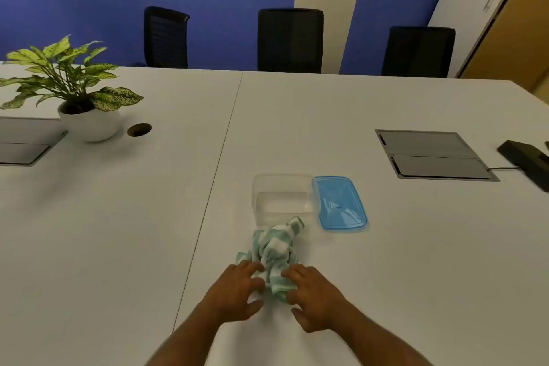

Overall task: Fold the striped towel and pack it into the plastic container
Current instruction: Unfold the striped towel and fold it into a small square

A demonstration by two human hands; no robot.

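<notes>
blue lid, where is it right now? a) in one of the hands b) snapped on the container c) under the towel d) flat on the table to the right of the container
d: the blue lid lies flat on the table just right of the open, empty plastic container, while both hands, left hand and right hand, are on the crumpled striped towel.

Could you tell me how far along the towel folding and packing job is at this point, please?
Early. Done: the clear container stands open with nothing in it, its blue lid lying beside it. In hand: the left hand and right hand rest on the near end of the striped towel, which is still a crumpled heap. Left: spreading it out, folding it, and placing it in the container.
</notes>
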